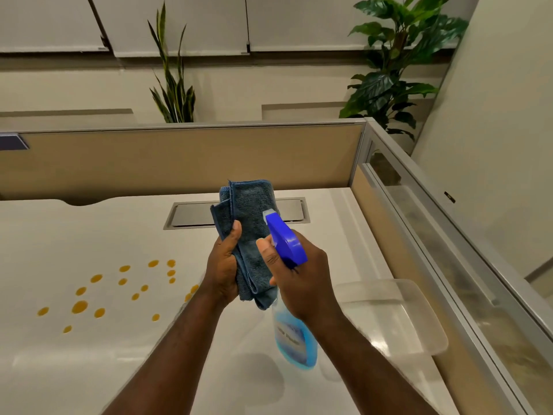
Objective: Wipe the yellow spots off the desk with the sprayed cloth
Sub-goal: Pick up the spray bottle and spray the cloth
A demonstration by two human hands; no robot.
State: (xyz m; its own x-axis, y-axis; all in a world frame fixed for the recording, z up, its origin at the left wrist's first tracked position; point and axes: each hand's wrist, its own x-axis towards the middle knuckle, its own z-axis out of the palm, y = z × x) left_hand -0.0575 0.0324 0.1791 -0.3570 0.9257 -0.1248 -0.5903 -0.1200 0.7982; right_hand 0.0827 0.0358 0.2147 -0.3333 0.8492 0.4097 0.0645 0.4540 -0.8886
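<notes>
My left hand (223, 272) holds a folded blue cloth (250, 220) upright above the white desk (104, 229). My right hand (302, 280) grips a spray bottle (294, 339) of blue liquid by its neck. Its blue trigger head (284, 239) points at the cloth from close by, and my forefinger lies along the trigger side. Several yellow spots (80, 307) lie scattered on the desk to the left of my left arm, and some are partly hidden behind it.
A clear plastic tray (419, 330) sits on the desk at the right. A grey cable hatch (191, 215) is set into the desk behind the cloth. Beige partitions (149, 163) close off the back and right sides, with plants beyond.
</notes>
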